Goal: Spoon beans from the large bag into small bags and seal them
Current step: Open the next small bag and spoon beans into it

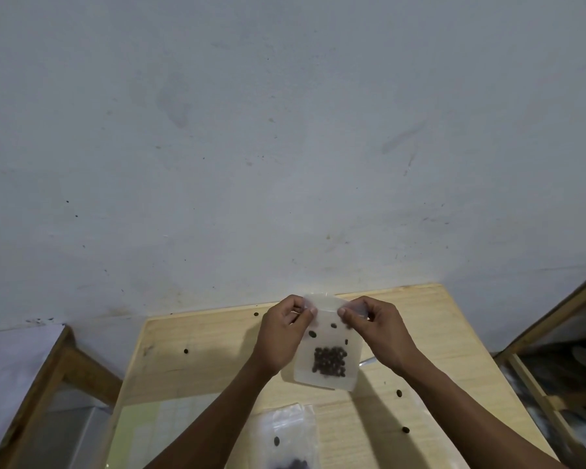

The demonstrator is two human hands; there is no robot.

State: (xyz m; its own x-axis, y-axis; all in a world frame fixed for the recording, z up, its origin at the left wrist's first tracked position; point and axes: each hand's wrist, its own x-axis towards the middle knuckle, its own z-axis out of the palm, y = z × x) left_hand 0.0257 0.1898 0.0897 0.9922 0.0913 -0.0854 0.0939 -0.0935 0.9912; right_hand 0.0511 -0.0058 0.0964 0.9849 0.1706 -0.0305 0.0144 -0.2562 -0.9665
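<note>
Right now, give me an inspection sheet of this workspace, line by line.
Surface: light wooden table against a scuffed pale wall.
Job's things: small bag held upright, beans pooled at its bottom; second bag lying flat near the front edge.
Clutter: loose beans scattered on the table.
Grippers: left hand and right hand pinch the small bag's top edge.
Cables: nothing seen.
Surroundings: wooden frames on both sides.

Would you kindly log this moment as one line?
phase: sealing | left hand and right hand: pinching small bag top | beans: inside
</note>
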